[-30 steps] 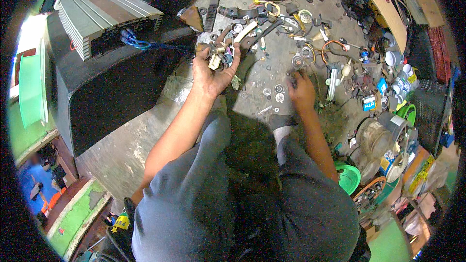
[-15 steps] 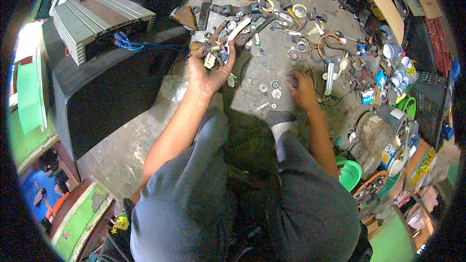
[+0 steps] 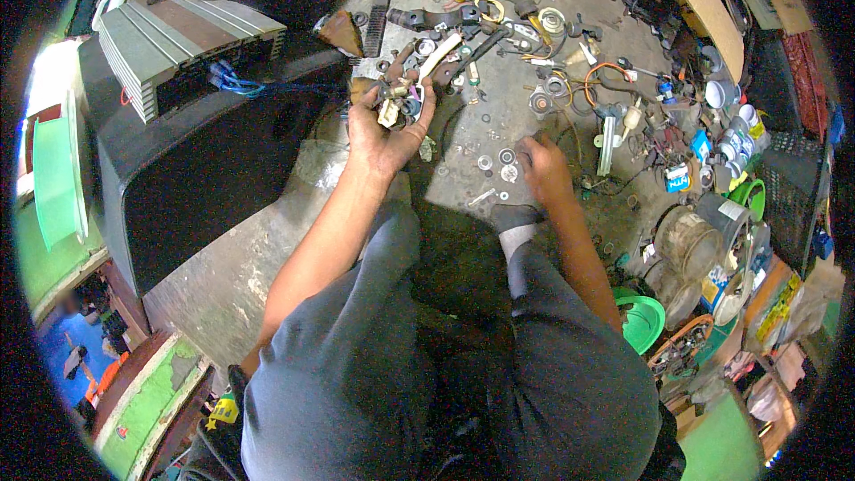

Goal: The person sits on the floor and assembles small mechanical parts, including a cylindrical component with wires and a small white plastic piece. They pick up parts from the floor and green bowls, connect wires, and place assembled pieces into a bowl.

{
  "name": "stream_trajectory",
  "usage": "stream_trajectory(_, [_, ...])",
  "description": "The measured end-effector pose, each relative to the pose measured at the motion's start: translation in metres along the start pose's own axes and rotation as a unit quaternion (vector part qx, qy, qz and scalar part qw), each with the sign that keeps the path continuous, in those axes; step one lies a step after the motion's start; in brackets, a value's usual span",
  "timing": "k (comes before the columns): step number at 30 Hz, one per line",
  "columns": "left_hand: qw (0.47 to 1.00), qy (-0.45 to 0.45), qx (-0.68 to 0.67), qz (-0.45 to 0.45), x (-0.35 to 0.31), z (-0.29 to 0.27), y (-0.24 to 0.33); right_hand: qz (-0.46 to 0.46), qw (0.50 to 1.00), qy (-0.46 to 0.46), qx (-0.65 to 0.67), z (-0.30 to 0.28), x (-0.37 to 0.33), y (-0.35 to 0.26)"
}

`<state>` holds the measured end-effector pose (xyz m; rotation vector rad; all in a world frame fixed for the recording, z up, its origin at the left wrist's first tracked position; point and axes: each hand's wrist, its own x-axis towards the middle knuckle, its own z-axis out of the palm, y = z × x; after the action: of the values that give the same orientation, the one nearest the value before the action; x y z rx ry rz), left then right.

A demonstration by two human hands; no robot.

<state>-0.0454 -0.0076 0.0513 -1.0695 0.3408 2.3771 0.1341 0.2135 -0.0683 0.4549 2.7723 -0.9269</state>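
Observation:
My left hand (image 3: 381,138) is turned palm up, its thumb and fingers curled around a handful of small mixed parts. Among these parts are a cream plastic connector (image 3: 389,113) and some dark and metallic pieces. On the floor to the right, my right hand (image 3: 547,169) is closed, fingertips bent down. Whatever it may grip is hidden. Just left of those fingertips lie a dark-centred ring (image 3: 508,157), a pale ring (image 3: 485,162) and a round disc (image 3: 508,173). A small washer (image 3: 508,197) and a thin metal pin (image 3: 482,197) lie nearer to me.
Beyond my hands, loose parts, wires and an orange cable (image 3: 598,74) litter the floor. At left, a finned metal amplifier (image 3: 191,36) rests on a black box (image 3: 214,160). A green basin (image 3: 641,322) and wire spools (image 3: 686,245) stand at right.
My right hand has shifted slightly left and toward me, closer to the rings, and is less blurred. My left hand keeps its handful almost still.

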Motion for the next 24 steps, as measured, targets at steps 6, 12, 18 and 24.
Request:
stream_trajectory(6, [1.000,-0.008,-0.001,0.008,0.004,-0.005,0.003,0.010,0.999,0.049,0.020,-0.006,-0.001,-0.005])
stream_trajectory(12, [0.999,0.009,0.025,-0.032,0.008,-0.012,-0.003,-0.023,0.980,0.135,0.143,-0.053,0.004,-0.052])
stream_trajectory(18, [0.998,0.002,0.044,-0.038,0.011,-0.018,-0.005,0.002,0.994,0.109,-0.002,-0.034,0.011,-0.011])
stream_trajectory(24, [0.999,0.006,0.042,-0.030,0.011,-0.018,-0.004,0.030,0.999,0.010,0.008,-0.019,0.006,0.021])
